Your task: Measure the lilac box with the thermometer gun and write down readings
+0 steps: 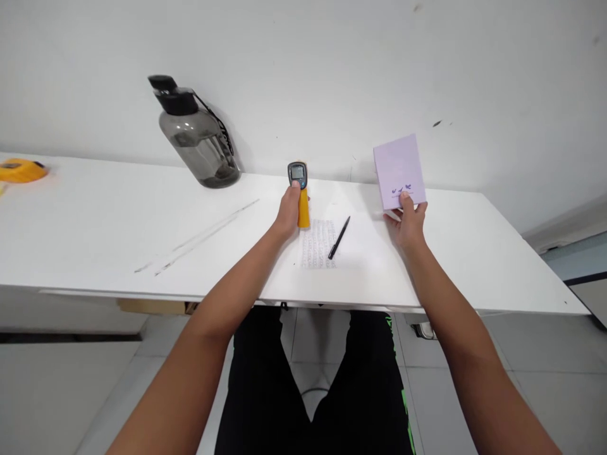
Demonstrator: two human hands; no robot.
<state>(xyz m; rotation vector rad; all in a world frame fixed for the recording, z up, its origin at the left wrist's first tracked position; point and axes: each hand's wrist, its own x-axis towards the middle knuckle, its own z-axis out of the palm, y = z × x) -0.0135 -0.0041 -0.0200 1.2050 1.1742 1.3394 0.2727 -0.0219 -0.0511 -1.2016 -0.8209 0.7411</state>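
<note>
Thermometer: an infrared gun thermometer [299,189] with a yellow handle and a dark grey head, held upright over the middle of the table; its small screen faces the camera, the digits too small to read.
Left hand: the left hand [288,212] has its grip closed round the yellow handle, thumb up near the screen.
Box: a pale lilac box [398,170], held upright and slightly tilted, to the right of the thermometer and well apart from it; small dark purple marks and a line of print sit near its lower edge, too small to read.
Right hand: the right hand [408,222] holds the box from below, its grip closed on the lower edge, thumb on the front face.
Paper: a sheet [318,243] with rows of handwriting lies flat on the table between the two hands, just below the thermometer; the writing cannot be read.
Pen: a black pen [339,237] lies slantwise at the sheet's right edge.
Table: a white table [95,221] against a white wall, with faint long scratch marks left of centre.
Bottle: a smoky grey water bottle [199,136] with a black cap and strap stands far left of centre against the wall; no label readable.
Tape measure: a yellow object [19,170], likely a tape measure, lies at the far left edge.
</note>
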